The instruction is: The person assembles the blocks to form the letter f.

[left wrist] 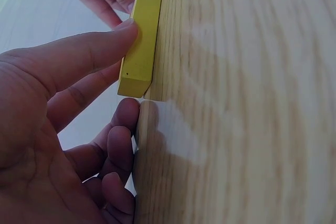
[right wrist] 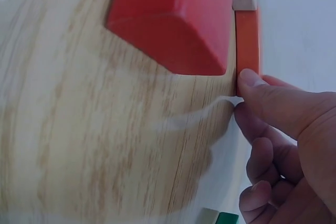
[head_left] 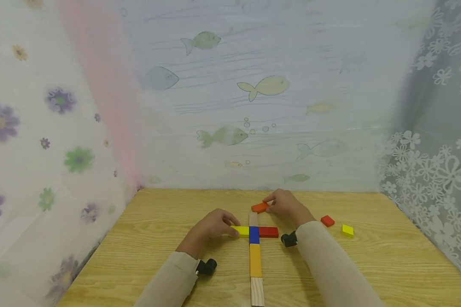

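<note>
We are facing a fish-printed sheet (head_left: 311,55) hanging behind the wood-grain worktop (head_left: 146,264). Two beige sleeves (head_left: 169,281) are reaching in from the near side, and we are seeing a black wrist camera (head_left: 207,267) at the left cuff and another at the right. Our left hand (head_left: 215,224) is working left of centre, its grip pinching the yellow block (head_left: 243,231) between thumb and finger. Our right hand (head_left: 286,207) is reaching farther, its grip pinching the right part of the orange block (head_left: 259,207), which is lying aslant at the far end of a cross of blocks. Running from near to far, that cross is showing a near pale wooden block (head_left: 257,292), an amber block (head_left: 255,260), a blue block (head_left: 254,235) and a far pale wooden block (head_left: 253,218). The yellow block is touching the blue one's left side, while a red block (head_left: 268,232) is adjoining its right. Smallest, a short red block (head_left: 328,221) and a short yellow block (head_left: 347,230) are lying apart on the right, beyond the right sleeve.
</note>
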`<action>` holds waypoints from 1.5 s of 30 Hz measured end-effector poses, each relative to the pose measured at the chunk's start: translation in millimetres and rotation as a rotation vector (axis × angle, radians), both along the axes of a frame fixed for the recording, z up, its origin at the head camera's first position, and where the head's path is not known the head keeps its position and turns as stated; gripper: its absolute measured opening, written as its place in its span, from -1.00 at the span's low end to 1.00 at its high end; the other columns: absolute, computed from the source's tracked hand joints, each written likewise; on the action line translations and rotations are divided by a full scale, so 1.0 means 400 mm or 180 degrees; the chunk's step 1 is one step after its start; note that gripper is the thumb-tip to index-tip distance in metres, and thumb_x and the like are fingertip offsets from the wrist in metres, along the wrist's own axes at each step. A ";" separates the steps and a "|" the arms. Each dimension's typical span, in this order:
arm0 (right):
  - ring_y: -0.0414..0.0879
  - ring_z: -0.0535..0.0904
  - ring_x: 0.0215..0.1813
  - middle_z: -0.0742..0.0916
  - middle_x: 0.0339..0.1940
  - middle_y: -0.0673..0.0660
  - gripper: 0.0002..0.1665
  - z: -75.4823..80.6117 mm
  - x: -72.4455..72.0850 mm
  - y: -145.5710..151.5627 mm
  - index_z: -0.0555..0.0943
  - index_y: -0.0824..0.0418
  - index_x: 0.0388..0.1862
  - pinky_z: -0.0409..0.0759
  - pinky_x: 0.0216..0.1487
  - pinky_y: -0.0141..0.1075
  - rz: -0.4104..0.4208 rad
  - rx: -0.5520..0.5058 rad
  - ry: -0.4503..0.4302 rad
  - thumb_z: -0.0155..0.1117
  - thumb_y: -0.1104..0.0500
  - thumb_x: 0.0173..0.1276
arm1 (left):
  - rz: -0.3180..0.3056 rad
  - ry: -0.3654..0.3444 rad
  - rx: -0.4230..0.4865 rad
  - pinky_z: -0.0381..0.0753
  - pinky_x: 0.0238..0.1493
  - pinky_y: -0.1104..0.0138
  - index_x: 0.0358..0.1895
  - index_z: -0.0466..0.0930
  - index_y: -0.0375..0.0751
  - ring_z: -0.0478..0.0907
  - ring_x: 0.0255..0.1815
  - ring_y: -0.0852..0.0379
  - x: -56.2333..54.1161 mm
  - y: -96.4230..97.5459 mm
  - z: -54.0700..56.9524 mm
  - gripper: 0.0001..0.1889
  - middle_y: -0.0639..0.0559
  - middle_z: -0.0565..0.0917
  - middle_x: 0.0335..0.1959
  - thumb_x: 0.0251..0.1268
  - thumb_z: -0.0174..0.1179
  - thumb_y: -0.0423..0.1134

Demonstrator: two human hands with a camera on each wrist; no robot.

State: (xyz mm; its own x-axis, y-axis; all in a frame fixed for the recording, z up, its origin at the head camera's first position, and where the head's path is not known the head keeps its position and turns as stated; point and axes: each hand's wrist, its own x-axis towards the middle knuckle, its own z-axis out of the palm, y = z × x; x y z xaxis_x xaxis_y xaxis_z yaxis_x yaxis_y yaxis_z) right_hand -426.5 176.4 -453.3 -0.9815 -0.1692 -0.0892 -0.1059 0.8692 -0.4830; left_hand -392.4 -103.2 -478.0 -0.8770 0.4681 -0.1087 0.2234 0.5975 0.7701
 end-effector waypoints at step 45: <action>-0.04 0.67 -0.05 0.78 0.07 0.07 -0.50 -0.013 -0.010 0.018 0.70 0.00 0.29 0.69 0.10 -0.06 0.0149 0.0159 0.0137 0.42 0.23 0.37 | -0.0004 0.0005 0.0012 0.66 0.05 0.08 -0.12 0.83 0.05 0.61 0.04 0.00 -0.004 -0.001 -0.008 -0.77 0.02 0.73 -0.03 0.13 0.57 -0.16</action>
State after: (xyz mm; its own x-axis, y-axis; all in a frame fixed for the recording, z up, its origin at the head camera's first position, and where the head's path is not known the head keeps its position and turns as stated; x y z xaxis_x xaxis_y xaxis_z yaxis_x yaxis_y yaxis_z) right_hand -430.4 183.7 -458.6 -0.9758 -0.2114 -0.0565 -0.1668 0.8857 -0.4333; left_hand -394.0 -103.6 -481.1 -0.8766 0.4695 -0.1055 0.2253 0.5942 0.7721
